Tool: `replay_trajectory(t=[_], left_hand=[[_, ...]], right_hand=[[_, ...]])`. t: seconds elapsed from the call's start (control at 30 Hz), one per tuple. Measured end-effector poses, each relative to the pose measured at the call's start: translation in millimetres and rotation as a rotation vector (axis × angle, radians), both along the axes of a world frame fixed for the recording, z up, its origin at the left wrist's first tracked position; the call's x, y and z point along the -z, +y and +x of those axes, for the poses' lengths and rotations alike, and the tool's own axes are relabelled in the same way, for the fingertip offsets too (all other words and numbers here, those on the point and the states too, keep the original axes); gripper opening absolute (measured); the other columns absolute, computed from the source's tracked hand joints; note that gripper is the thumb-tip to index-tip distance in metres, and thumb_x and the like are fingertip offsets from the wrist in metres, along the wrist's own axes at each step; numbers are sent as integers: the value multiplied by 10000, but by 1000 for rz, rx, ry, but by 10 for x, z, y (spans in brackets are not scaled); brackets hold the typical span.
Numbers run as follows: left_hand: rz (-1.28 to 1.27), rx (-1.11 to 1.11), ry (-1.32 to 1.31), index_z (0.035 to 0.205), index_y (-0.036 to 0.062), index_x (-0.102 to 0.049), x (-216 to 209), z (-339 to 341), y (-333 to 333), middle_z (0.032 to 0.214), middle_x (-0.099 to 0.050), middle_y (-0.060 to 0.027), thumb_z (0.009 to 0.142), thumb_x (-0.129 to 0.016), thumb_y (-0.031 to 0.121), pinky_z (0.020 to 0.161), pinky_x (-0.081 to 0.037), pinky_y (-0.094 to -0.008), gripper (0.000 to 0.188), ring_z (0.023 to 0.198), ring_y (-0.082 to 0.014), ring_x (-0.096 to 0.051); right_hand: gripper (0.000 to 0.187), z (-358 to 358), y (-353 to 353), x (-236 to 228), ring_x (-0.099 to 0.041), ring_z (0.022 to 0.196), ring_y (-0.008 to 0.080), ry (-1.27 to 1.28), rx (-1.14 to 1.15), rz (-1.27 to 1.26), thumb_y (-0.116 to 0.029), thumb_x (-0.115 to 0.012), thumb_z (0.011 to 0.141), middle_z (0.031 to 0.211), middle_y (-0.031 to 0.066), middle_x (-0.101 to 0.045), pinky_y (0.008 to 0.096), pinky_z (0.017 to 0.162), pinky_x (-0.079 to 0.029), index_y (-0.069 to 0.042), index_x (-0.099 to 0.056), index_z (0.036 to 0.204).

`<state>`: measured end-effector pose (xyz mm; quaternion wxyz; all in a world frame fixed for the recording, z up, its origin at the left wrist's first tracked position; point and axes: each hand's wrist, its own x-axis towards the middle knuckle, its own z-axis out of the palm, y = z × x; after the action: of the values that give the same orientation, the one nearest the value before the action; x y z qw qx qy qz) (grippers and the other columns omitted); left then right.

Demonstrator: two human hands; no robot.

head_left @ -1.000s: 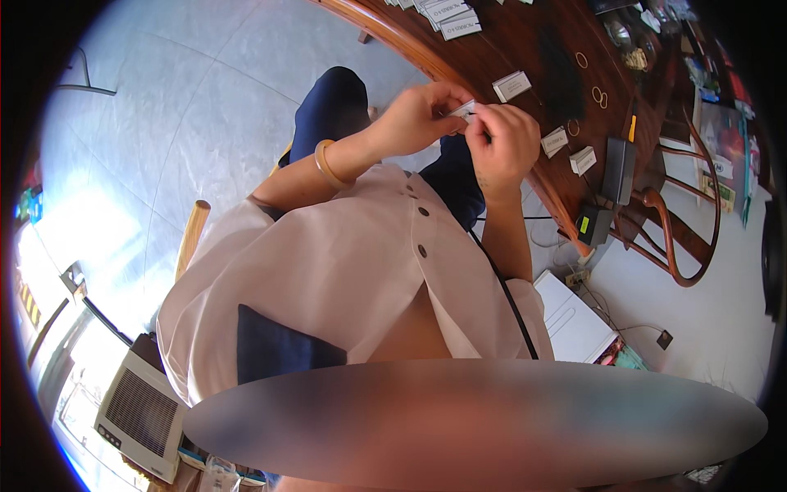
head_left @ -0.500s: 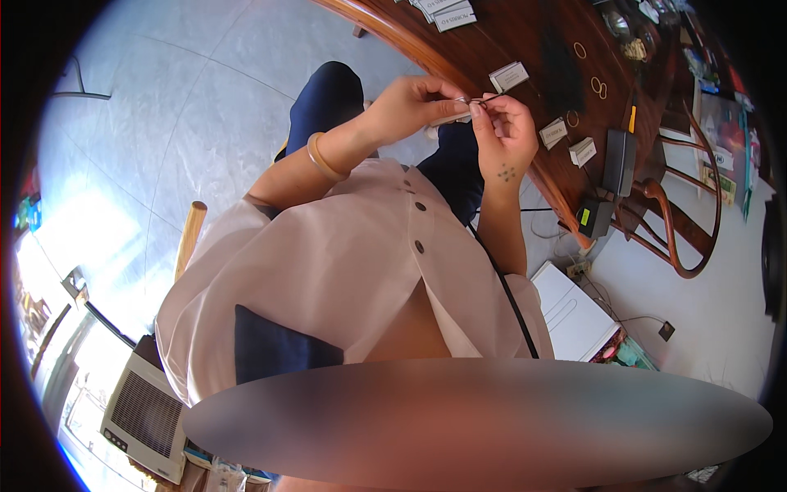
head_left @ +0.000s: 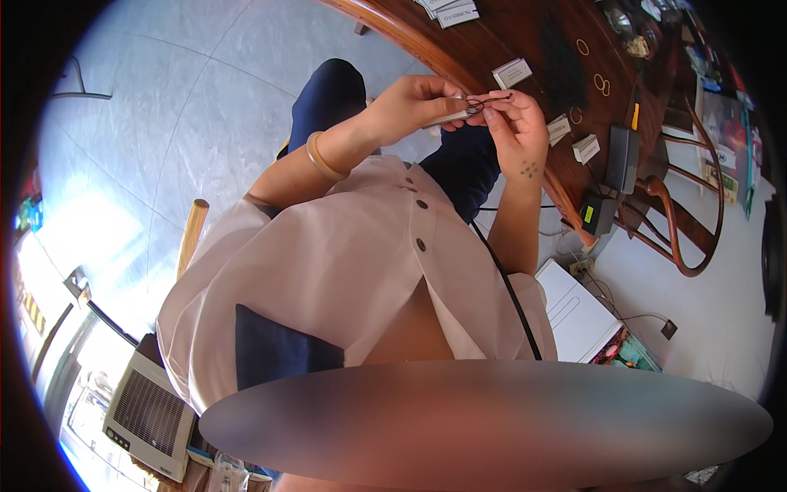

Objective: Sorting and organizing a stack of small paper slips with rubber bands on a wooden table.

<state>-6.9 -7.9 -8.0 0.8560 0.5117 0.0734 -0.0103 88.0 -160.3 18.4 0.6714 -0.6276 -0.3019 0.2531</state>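
Note:
My left hand [head_left: 420, 107], with a pale bangle at the wrist, pinches a small flat whitish piece [head_left: 449, 119] that looks like a tag. A thin black cord [head_left: 494, 100] loops at the end of this piece and runs right. The fingers of my right hand [head_left: 518, 135] are bent around the cord, with the thumb beside the loop; their exact grip is partly hidden. Both hands are close together over my lap, near the edge of the dark wooden table [head_left: 533, 33]. Just beyond them lies a small white tag bundle [head_left: 511, 74].
More white bundles [head_left: 559, 129] and yellowish rubber bands [head_left: 602, 84] lie on the table, beside a dark patch of cords [head_left: 561, 61]. A black box [head_left: 622, 160] stands at its right end. Further right is a wooden chair [head_left: 689, 221]. A white carton [head_left: 578, 312] sits below.
My right hand has moved slightly right, away from the left. The black cord's loop and loose end now show more between the hands.

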Motion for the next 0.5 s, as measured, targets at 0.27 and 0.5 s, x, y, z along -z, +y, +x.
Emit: replay_trajectory(t=[0.27,0.5], left_hand=[[108,-58,8,930,-25,-603,-7,-28,-85,812,-627,-43,844,-604,147,673,-457,-190,192,741,-67,-567],[53,-80,-109,912,-24,-598,-18,-67,-124,817,-617,-61,863,-564,124,719,-473,-227,159,766,-112,-582]], right_hand=[[232,-156,80,-21,-554,650,95,-357,118,-102,105,-564,728,827,75,-601,216,629,-460,10,-490,926],[275,26,34,125,-446,583,110,166,227,570,90,-464,734,841,113,-541,229,527,-376,-38,-466,978]])
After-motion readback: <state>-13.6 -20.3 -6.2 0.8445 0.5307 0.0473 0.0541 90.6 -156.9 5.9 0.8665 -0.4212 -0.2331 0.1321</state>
